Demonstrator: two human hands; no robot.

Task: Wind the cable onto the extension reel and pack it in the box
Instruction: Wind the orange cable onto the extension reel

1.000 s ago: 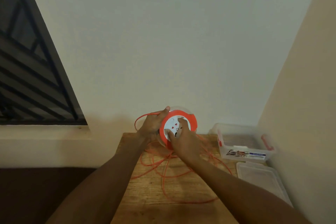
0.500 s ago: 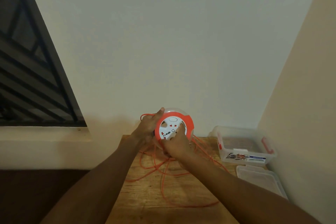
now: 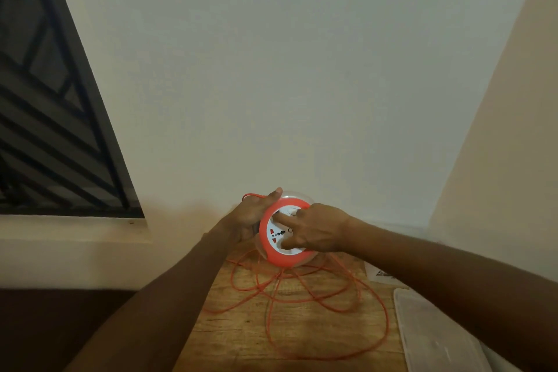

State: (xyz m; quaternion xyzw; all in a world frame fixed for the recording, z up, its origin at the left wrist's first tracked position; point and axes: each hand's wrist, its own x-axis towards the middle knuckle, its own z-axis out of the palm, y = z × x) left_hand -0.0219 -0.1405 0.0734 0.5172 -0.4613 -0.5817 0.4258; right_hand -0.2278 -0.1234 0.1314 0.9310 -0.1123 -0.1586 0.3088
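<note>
Orange cable (image 3: 317, 305) lay in loose loops over the wooden table (image 3: 229, 338), trailing from under the reel (image 3: 282, 246), which was held up off the table, just in front of the wall. The left hand (image 3: 252, 214) cupped the reel's far left edge, thumb up over the rim, gripping it steady, with a short loop of cable showing behind the fingers. The right hand (image 3: 314, 229) had changed most over the last second: earlier it came at the white socket face from below, wrist low; half a second ago it pinched near the face's lower edge; now the forearm reached in from the right, the hand lay across the face, and the index finger pressed near the top left of the white disc. It was not clenched on anything, only pushing with its fingers spread. That sweep round the face read as a cranking turn, so winding was probably under way. The loops on the table looked much the same in extent, so most of the cable appeared to be unwound and the task was likely at an early stage. The clear lid (image 3: 434, 338) lay at the table's right edge. The box itself was almost wholly hidden behind the right forearm, with nothing packed yet.
</note>
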